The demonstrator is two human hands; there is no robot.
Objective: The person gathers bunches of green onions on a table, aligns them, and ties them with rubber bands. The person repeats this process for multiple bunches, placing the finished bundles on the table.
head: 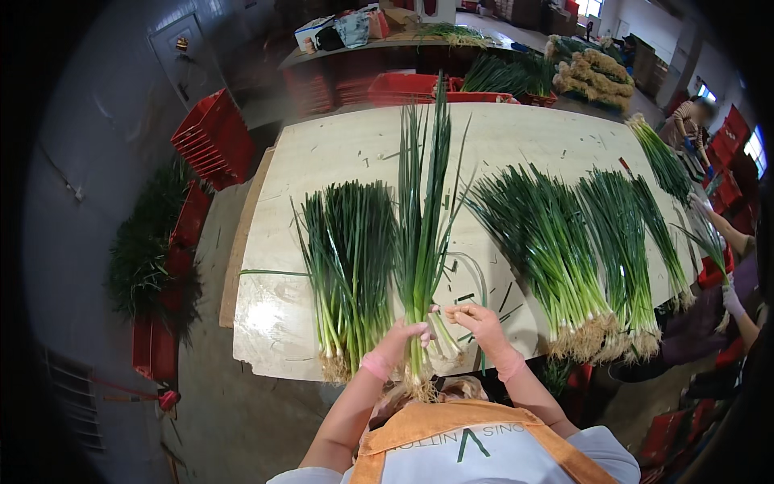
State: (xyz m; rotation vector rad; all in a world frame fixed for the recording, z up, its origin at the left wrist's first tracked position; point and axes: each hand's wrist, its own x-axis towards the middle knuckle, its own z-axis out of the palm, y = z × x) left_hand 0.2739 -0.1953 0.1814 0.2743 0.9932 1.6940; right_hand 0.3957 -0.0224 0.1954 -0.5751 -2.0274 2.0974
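My left hand, in a thin pinkish glove, is closed around the white stalks of a bunch of green onions held over the near table edge, roots towards me. Just right of that bunch is my right hand, its fingertips bent together; whether they pinch anything is too small to tell. A few loose green onions lie between the hands. Left of the held bunch rests a trimmed pile of green onions. On the right lie a large pile and a narrower pile, roots towards me.
Cut leaf bits are scattered over the pale tabletop. A red crate stands beyond the left edge, with more crates of greens below it. A co-worker's gloved hands hold green onions at the far right; another person is farther back.
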